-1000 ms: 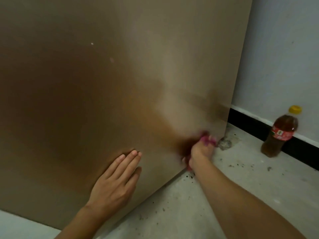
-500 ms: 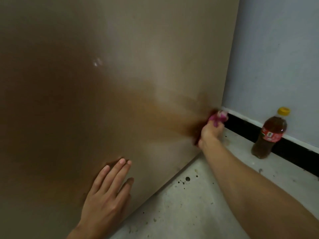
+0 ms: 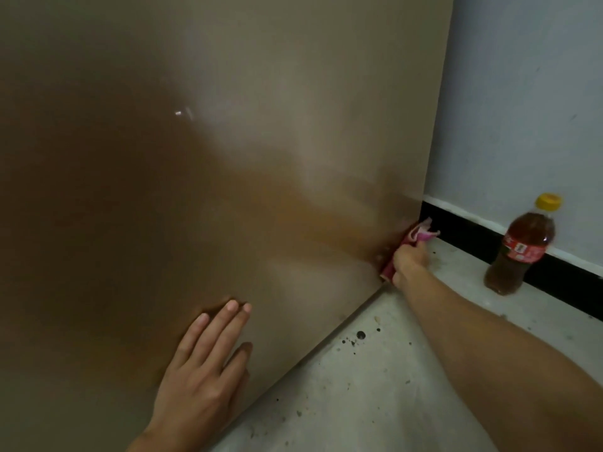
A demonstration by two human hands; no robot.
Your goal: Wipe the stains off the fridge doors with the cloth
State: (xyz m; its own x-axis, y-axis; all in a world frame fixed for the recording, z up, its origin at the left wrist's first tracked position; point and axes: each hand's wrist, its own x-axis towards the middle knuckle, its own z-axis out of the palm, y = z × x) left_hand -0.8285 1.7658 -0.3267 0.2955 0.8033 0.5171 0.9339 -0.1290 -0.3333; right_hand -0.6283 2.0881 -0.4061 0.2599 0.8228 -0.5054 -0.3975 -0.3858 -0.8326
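Cloth: soft, light, wadded; fingers of my right hand curl round its middle, pressing it to the door, lower right corner. Left hand: fingers straight, flat on door.

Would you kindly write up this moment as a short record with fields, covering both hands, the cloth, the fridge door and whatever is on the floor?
left hand: flat against the fridge door, fingers straight
right hand: grips the cloth, pressing it to the door's lower right corner
cloth: pink and red, bunched
fridge door: glossy beige-brown, with small pale marks near its middle
bottle: upright by the wall, yellow cap, red label, brown liquid
floor: pale, with dark specks near the door's bottom edge
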